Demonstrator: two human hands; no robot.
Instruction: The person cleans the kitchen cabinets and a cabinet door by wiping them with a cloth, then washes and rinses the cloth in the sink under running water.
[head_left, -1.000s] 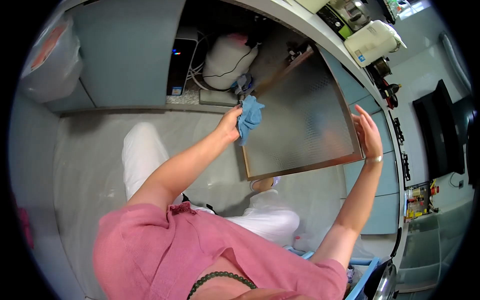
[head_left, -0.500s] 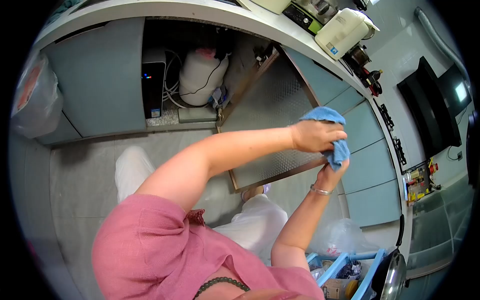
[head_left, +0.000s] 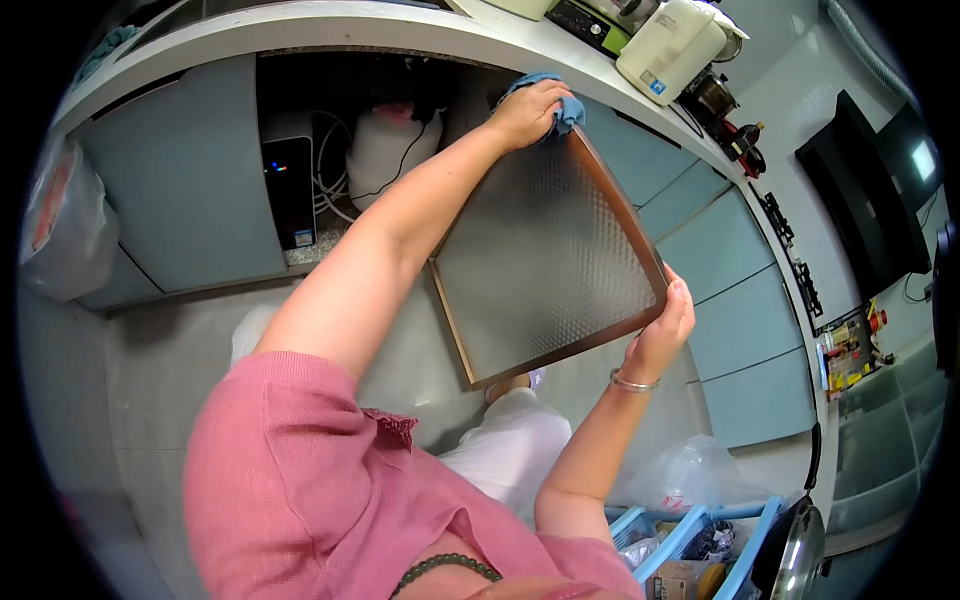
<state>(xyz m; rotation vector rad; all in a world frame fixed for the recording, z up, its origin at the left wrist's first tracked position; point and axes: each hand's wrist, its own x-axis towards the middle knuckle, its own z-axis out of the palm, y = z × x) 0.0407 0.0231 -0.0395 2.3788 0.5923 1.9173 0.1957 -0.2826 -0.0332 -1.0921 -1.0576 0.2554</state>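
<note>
My left hand (head_left: 533,114) is closed on a blue cloth (head_left: 568,113), pressed against the upper corner of an open cabinet door (head_left: 550,260). The door has a textured translucent panel and a brown frame, and it stands out from the counter. At the door's outer lower corner, my right hand (head_left: 662,325), with a bracelet at its wrist, grips the frame; part of its fingers is hidden behind the edge.
Inside the open cabinet are a black device (head_left: 290,190), a white tank (head_left: 390,150) and tubes. A white countertop (head_left: 400,25) curves above. A cream appliance (head_left: 668,50) stands on it. Lower right are a blue rack (head_left: 690,540) and a pan (head_left: 800,550). A plastic bag (head_left: 70,225) hangs left.
My left hand has carried the cloth first to the door's outer edge, then up to its top corner. My right hand, open beside the door earlier, now holds its lower corner. The view has shifted.
</note>
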